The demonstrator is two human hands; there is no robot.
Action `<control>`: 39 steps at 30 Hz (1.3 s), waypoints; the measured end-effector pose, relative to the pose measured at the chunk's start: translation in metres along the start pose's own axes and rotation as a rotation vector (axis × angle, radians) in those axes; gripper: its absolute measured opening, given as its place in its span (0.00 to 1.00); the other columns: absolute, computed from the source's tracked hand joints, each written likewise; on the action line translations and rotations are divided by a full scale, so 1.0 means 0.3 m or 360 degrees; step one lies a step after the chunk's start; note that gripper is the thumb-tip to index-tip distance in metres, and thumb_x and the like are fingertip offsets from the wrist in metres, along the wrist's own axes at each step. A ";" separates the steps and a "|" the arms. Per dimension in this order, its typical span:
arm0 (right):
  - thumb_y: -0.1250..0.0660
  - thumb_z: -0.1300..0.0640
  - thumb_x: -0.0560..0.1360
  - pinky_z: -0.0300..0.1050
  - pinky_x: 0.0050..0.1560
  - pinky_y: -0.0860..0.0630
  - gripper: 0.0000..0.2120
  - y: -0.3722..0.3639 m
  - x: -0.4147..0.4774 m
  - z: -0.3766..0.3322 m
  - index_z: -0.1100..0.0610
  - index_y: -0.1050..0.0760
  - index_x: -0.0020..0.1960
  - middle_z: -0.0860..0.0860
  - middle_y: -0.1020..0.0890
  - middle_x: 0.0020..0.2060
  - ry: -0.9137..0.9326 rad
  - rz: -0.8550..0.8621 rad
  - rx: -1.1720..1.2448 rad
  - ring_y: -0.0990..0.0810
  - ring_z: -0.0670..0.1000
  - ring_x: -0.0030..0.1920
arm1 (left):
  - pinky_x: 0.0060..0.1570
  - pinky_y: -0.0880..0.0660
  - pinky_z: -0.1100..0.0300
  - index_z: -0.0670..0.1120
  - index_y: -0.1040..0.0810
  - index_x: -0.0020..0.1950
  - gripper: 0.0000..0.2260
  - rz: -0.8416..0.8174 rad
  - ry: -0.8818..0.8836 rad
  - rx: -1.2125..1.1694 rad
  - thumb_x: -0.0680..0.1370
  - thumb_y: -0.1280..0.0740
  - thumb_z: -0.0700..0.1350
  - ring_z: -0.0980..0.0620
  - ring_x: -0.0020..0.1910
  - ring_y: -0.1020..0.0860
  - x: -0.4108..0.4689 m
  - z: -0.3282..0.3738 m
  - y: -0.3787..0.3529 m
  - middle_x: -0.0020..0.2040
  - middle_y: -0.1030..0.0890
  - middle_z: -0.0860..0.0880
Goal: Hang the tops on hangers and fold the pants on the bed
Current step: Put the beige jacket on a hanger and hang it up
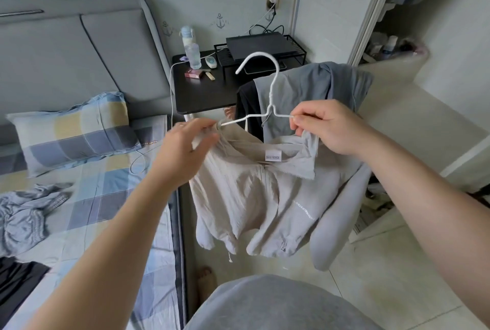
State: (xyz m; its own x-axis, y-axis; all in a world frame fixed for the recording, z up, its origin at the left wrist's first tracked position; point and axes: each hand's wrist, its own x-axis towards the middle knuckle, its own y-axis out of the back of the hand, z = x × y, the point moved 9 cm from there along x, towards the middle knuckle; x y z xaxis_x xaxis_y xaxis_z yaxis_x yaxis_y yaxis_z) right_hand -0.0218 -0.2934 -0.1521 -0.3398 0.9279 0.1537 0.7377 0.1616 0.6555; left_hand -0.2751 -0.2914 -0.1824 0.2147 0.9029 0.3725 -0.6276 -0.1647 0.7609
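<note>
Both grips are clenched: the right grip pinches one arm of the thin white wire hanger together with the collar of the crinkled beige cotton top, while the blurred left grip pinches the shoulder fabric at the other end. The top dangles beside the checked bed. Its right shoulder looks unseated, so letting go early could slide it off onto the floor.

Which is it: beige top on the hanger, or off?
Half on, seemingly: one end of the hanger enters the beige top at the left hand; the right hand pinches bare wire plus collar.
</note>
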 end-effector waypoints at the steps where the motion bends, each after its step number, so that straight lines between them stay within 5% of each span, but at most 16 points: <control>1: 0.38 0.58 0.82 0.60 0.43 0.25 0.12 -0.014 0.005 -0.006 0.51 0.20 0.43 0.50 0.18 0.38 0.0007 -0.0012 -0.0003 0.21 0.66 0.41 | 0.52 0.31 0.68 0.44 0.20 0.61 0.10 0.0023 -0.0059 -0.0018 0.82 0.35 0.45 0.56 0.49 0.25 0.003 0.037 -0.014 0.50 0.19 0.52; 5: 0.37 0.58 0.82 0.41 0.32 0.31 0.09 -0.027 0.002 0.004 0.53 0.18 0.49 0.50 0.16 0.40 -0.0033 -0.0018 0.0015 0.29 0.48 0.29 | 0.44 0.34 0.76 0.41 0.19 0.52 0.07 0.0139 -0.0004 -0.0152 0.82 0.36 0.40 0.60 0.41 0.26 0.021 0.061 -0.032 0.45 0.21 0.53; 10: 0.32 0.52 0.79 0.38 0.55 0.28 0.08 0.038 -0.083 0.138 0.41 0.22 0.56 0.39 0.18 0.51 -0.0184 0.0027 0.0044 0.21 0.38 0.52 | 0.41 0.32 0.73 0.45 0.20 0.49 0.06 0.0132 0.0065 -0.0237 0.82 0.37 0.40 0.61 0.42 0.25 0.040 0.054 -0.041 0.41 0.21 0.54; 14: 0.33 0.51 0.79 0.53 0.57 0.25 0.05 0.085 -0.215 0.290 0.40 0.21 0.51 0.41 0.17 0.47 -0.0369 0.0102 0.0031 0.19 0.42 0.50 | 0.42 0.31 0.69 0.42 0.20 0.48 0.07 0.0075 0.0013 -0.0238 0.82 0.37 0.40 0.54 0.42 0.25 0.065 0.082 -0.098 0.41 0.21 0.50; 20: 0.33 0.49 0.79 0.37 0.50 0.27 0.12 0.163 -0.357 0.355 0.37 0.26 0.60 0.42 0.18 0.49 -0.0530 0.0369 0.0132 0.20 0.42 0.42 | 0.41 0.33 0.71 0.46 0.21 0.47 0.06 -0.0165 -0.0185 -0.0308 0.82 0.37 0.40 0.61 0.43 0.25 0.126 0.243 -0.277 0.41 0.22 0.55; 23: 0.31 0.53 0.78 0.40 0.46 0.27 0.04 0.190 -0.391 0.365 0.49 0.18 0.52 0.47 0.17 0.44 -0.0507 0.0445 -0.0122 0.21 0.45 0.42 | 0.39 0.33 0.71 0.44 0.20 0.48 0.06 -0.0273 -0.0294 -0.0369 0.82 0.36 0.40 0.58 0.39 0.26 0.171 0.327 -0.360 0.40 0.22 0.50; 26: 0.30 0.53 0.78 0.45 0.41 0.30 0.05 0.254 -0.468 0.445 0.51 0.18 0.43 0.51 0.20 0.36 -0.0664 0.0507 -0.0184 0.24 0.48 0.36 | 0.39 0.32 0.68 0.45 0.21 0.49 0.06 -0.0299 -0.0338 -0.0455 0.82 0.36 0.40 0.58 0.38 0.26 0.245 0.373 -0.405 0.40 0.23 0.52; 31: 0.33 0.56 0.80 0.37 0.34 0.37 0.11 0.348 -0.567 0.487 0.59 0.23 0.41 0.50 0.27 0.29 -0.0815 0.0570 -0.0165 0.33 0.42 0.30 | 0.43 0.30 0.70 0.47 0.22 0.48 0.06 -0.0350 -0.0555 -0.0466 0.82 0.36 0.41 0.58 0.40 0.26 0.382 0.513 -0.512 0.40 0.24 0.58; 35: 0.36 0.59 0.81 0.33 0.35 0.36 0.13 0.460 -0.628 0.489 0.58 0.24 0.38 0.45 0.29 0.29 -0.0914 0.0891 -0.0016 0.33 0.40 0.31 | 0.49 0.23 0.50 0.49 0.20 0.52 0.12 -0.0420 -0.0674 -0.0509 0.80 0.39 0.53 0.50 0.46 0.23 0.527 0.633 -0.659 0.44 0.22 0.57; 39: 0.35 0.59 0.81 0.39 0.39 0.35 0.13 0.560 -0.705 0.521 0.63 0.24 0.40 0.52 0.26 0.33 -0.1056 0.1236 0.0150 0.29 0.45 0.35 | 0.56 0.24 0.46 0.49 0.18 0.58 0.15 -0.0560 -0.0816 -0.0585 0.79 0.38 0.55 0.49 0.55 0.22 0.646 0.776 -0.824 0.54 0.19 0.51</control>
State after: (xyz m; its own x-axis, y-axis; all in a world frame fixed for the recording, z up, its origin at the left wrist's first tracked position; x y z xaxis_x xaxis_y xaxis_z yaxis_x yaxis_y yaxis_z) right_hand 0.2650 -0.4100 -0.1900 0.6211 0.7820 0.0524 0.6689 -0.5638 0.4845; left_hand 0.0961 -0.1681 -0.1747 0.7180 0.5631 0.4091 -0.6484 0.3273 0.6873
